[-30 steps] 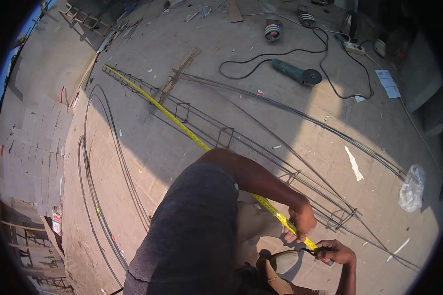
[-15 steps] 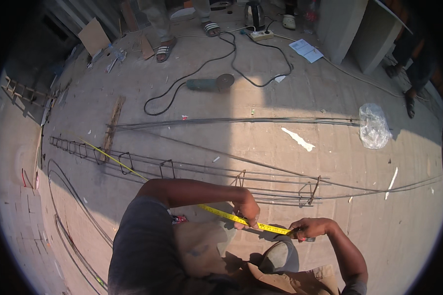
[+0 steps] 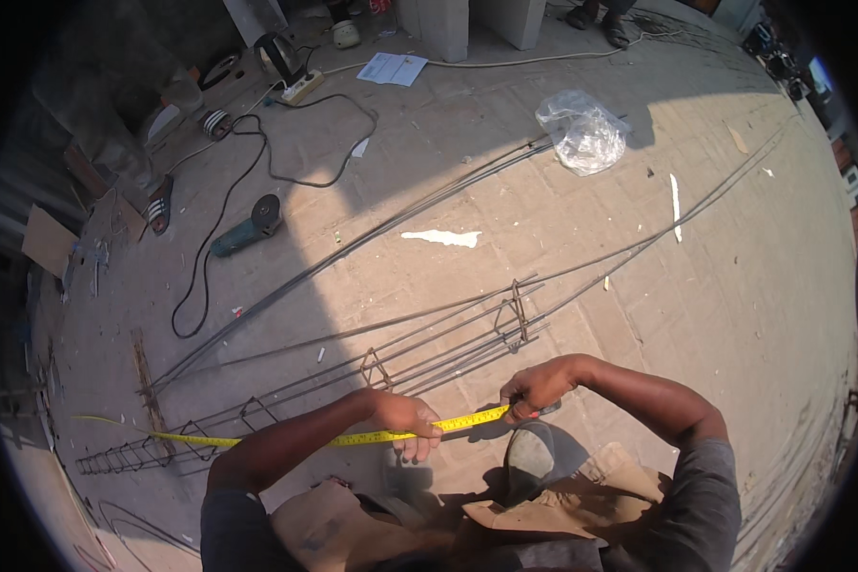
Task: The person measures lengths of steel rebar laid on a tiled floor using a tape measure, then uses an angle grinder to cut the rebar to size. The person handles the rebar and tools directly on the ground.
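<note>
A yellow tape measure blade [image 3: 362, 439] stretches from my hands off to the left, passing over my left forearm's side and along the rebar cage. My left hand [image 3: 406, 421] pinches the blade, thumb above and fingers beneath. At the blade's right end, my right hand [image 3: 540, 386] is closed around the tape measure's dark case, mostly hidden by the fingers. Just beyond my hands lies the rebar cage [image 3: 448, 334], long bars with square stirrups, several stirrups bunched at its far left end.
Loose long bars [image 3: 353, 243] lie beyond the cage. An angle grinder [image 3: 243, 234] with its black cable rests farther off, near a kettle [image 3: 278, 59] and a power strip [image 3: 302, 88]. A clear plastic bag [image 3: 583, 133] covers bar ends. Other people's feet [image 3: 596, 24] show at the back.
My view has swung to the right, so the floor things appear turned and shifted left. Both hands keep hold of the tape measure; the left hand's fingers are straighter under the blade.
</note>
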`<action>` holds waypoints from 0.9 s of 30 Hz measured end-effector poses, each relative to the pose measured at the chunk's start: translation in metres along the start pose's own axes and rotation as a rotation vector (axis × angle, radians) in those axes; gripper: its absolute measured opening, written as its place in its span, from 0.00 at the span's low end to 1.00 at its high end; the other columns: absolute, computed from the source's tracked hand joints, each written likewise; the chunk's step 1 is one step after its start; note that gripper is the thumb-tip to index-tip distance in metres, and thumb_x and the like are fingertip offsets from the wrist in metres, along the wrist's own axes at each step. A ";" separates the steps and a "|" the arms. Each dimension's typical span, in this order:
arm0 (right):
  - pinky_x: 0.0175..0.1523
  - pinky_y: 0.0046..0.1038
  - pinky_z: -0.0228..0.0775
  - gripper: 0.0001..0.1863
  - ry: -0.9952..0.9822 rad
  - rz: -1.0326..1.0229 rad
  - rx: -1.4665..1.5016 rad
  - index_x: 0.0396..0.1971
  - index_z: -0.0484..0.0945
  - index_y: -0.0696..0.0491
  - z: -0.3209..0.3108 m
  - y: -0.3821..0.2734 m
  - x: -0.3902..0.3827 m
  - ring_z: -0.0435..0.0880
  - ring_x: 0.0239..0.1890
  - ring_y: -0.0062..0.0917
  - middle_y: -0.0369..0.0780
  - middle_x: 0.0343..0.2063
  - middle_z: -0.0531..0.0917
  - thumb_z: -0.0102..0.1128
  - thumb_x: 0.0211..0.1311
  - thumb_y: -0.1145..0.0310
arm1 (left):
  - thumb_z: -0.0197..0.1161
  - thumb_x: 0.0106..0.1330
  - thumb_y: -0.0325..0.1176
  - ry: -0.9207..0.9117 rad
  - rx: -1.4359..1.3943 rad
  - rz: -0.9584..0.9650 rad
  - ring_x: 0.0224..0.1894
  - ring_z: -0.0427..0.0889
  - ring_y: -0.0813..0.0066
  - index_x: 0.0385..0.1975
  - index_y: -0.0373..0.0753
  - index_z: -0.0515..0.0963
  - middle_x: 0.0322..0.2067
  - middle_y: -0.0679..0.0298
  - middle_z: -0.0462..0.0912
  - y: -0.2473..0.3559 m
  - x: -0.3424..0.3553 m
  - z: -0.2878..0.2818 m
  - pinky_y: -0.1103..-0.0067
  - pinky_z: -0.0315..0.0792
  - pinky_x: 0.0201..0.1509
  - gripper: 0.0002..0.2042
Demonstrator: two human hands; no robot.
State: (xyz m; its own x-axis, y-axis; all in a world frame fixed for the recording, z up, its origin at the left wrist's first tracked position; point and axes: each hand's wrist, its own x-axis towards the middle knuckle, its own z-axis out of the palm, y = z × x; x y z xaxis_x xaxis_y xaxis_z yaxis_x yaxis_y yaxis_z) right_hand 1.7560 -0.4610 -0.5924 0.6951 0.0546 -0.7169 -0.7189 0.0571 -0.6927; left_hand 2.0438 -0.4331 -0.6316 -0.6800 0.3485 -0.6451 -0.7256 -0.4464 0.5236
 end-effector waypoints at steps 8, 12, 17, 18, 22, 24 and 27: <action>0.34 0.26 0.65 0.21 0.134 0.041 0.000 0.40 0.79 0.57 0.007 0.016 -0.011 0.74 0.29 0.21 0.36 0.25 0.78 0.62 0.58 0.53 | 0.47 0.74 0.46 0.074 -0.045 -0.074 0.38 0.82 0.75 0.45 0.37 0.72 0.38 0.60 0.83 -0.013 -0.009 -0.013 0.79 0.74 0.39 0.17; 0.32 0.28 0.66 0.19 0.180 -0.005 0.000 0.39 0.79 0.57 0.009 -0.001 -0.002 0.75 0.28 0.24 0.37 0.24 0.79 0.61 0.57 0.56 | 0.45 0.75 0.45 0.123 0.008 -0.031 0.37 0.82 0.75 0.44 0.37 0.72 0.39 0.60 0.83 0.016 -0.007 0.001 0.80 0.75 0.40 0.17; 0.31 0.30 0.67 0.21 0.186 -0.054 -0.036 0.39 0.79 0.57 0.008 -0.005 -0.004 0.76 0.27 0.24 0.36 0.24 0.79 0.61 0.57 0.53 | 0.46 0.74 0.45 0.125 0.005 -0.047 0.38 0.83 0.73 0.44 0.36 0.73 0.41 0.59 0.82 0.023 -0.008 0.007 0.78 0.75 0.37 0.17; 0.32 0.30 0.67 0.21 0.205 -0.020 -0.042 0.39 0.79 0.57 0.003 0.000 -0.014 0.76 0.27 0.24 0.36 0.23 0.79 0.60 0.56 0.54 | 0.46 0.74 0.46 0.136 0.000 -0.074 0.38 0.83 0.73 0.44 0.36 0.73 0.41 0.59 0.82 0.005 -0.015 0.000 0.78 0.75 0.37 0.18; 0.29 0.32 0.69 0.18 0.201 0.203 -0.321 0.37 0.81 0.58 -0.009 0.037 -0.007 0.81 0.29 0.27 0.42 0.28 0.83 0.56 0.55 0.58 | 0.46 0.74 0.45 0.203 0.056 -0.063 0.38 0.83 0.74 0.45 0.36 0.73 0.42 0.59 0.82 -0.019 -0.020 -0.014 0.78 0.75 0.39 0.18; 0.29 0.34 0.70 0.18 0.264 0.075 -0.245 0.37 0.81 0.60 0.003 0.023 -0.001 0.82 0.26 0.29 0.45 0.28 0.83 0.54 0.56 0.60 | 0.46 0.74 0.45 0.225 0.032 -0.055 0.38 0.83 0.74 0.44 0.37 0.74 0.41 0.59 0.82 0.015 -0.015 -0.001 0.78 0.75 0.38 0.17; 0.31 0.35 0.70 0.18 0.277 -0.087 -0.156 0.39 0.81 0.60 0.008 -0.013 -0.004 0.81 0.25 0.30 0.44 0.27 0.83 0.54 0.56 0.61 | 0.47 0.74 0.45 0.148 0.034 -0.026 0.40 0.83 0.74 0.43 0.36 0.74 0.41 0.60 0.82 0.044 -0.018 0.005 0.78 0.75 0.39 0.17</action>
State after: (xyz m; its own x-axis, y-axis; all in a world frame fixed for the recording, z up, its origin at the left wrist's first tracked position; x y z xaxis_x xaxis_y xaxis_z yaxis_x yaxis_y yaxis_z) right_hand 1.7628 -0.4542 -0.5797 0.7423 -0.2181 -0.6335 -0.6633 -0.1053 -0.7409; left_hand 2.0239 -0.4553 -0.5944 -0.6398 0.2332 -0.7323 -0.7476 -0.4099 0.5226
